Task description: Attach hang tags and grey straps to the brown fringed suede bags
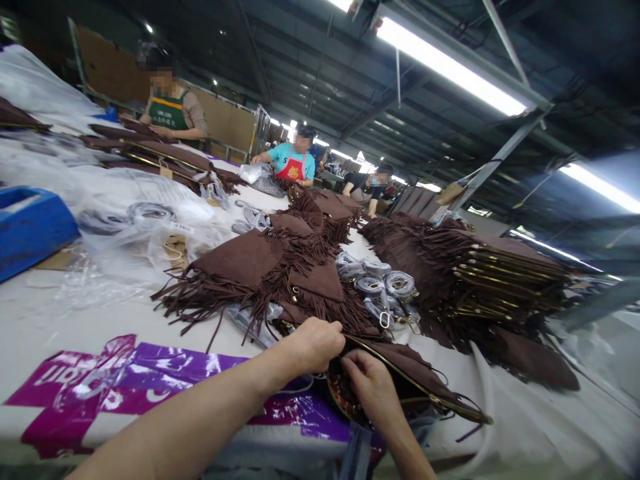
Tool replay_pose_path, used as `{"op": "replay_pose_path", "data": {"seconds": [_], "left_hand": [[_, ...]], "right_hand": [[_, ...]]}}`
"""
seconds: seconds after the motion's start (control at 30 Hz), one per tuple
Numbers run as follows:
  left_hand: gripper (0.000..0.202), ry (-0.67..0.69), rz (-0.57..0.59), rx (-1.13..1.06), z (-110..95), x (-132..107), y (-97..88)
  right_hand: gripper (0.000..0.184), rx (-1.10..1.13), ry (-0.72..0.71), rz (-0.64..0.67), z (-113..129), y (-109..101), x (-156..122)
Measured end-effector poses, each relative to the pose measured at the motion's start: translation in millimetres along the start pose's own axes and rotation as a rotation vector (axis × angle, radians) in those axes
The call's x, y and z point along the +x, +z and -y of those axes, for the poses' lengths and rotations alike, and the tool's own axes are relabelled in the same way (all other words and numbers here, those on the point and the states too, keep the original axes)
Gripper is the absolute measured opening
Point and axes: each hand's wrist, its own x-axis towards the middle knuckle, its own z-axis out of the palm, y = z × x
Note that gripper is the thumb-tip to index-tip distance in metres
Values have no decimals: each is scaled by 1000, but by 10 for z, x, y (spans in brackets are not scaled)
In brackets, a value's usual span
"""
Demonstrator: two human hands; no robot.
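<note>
Your left hand is hiding its curled fingertips, and your right hand is covering part of the brown bag. The bottom edge is cutting off your forearms; the left edge is cropping the blue box.

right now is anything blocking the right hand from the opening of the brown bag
Nothing visible: the right hand is at the open mouth of the brown bag, with the left hand close beside it.

The left hand is pinching the zippered edge of an open brown bag, the right hand is reaching into its mouth, and coiled straps are lying beyond.
</note>
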Motion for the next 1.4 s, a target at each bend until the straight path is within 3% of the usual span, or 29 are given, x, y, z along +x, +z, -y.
{"op": "replay_pose_path", "data": {"seconds": [0.37, 0.67, 1.0, 1.13, 1.27, 1.33, 1.4], "left_hand": [[16, -12, -15, -2, -5, 3, 39], [16, -168, 24, -71, 22, 65, 92], [12, -64, -39, -54, 32, 8, 43], [8, 68, -248, -283, 63, -6, -37], [11, 187, -457, -691, 29, -4, -175], [11, 181, -475, -925, -19, -10, -231], [8, 128, -396, -1192, -70, -22, -266]], "right_hand": [[29, 48, 22, 30, -58, 64, 34], [25, 52, 75, 40, -129, 65, 36], [24, -19, 30, 10, -46, 43, -2], [22, -230, -169, -171, 139, -95, -106], [24, -188, -297, -325, 277, -251, -201], [21, -152, -352, -414, 317, -286, -238], [17, -121, -432, -472, 352, -289, -258]]}}
